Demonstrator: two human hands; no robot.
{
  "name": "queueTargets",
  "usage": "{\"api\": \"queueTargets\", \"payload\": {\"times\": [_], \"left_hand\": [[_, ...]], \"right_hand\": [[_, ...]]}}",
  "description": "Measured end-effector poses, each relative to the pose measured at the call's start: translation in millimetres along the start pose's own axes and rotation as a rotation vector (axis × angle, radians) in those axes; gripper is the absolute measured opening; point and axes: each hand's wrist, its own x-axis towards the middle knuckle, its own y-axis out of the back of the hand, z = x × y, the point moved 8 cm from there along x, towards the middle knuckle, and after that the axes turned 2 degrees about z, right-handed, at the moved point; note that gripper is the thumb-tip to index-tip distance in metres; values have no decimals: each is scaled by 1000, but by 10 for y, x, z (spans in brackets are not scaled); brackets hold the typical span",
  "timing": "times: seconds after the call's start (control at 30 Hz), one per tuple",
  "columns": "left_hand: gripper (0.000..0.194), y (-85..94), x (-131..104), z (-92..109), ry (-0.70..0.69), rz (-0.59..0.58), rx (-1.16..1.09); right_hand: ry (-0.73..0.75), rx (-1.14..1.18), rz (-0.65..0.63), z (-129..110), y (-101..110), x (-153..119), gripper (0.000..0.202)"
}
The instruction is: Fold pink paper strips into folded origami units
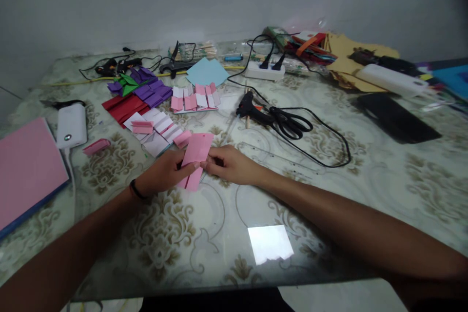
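Both of my hands meet at a pink paper piece [198, 147] over the middle of the patterned table [234, 214]. My left hand [164, 171] pinches its left edge, thumb on top. From the right, my right hand [230, 165] grips the same piece with thumb and fingertips. A lower pink part with a dark line shows below the thumbs. Just beyond lie folded pink and white papers [161, 129] and a small pink folded strip [182, 139]. Another pink folded piece [96, 146] rests to the left.
A black glue gun [254, 109] with a coiled cable lies ahead. Behind it sits a white power strip [265, 71]. A power bank [71, 126] and pink sheets [31, 170] are left; a black phone [398, 118] is right. Colored papers [151, 92] lie behind.
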Motion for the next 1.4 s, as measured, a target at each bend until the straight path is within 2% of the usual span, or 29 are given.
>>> {"api": "queueTargets", "payload": {"times": [1.4], "left_hand": [[42,-6,-7,-6,-15,-2,-8]], "right_hand": [[3,-17,-2,0,1,-4,27]]}}
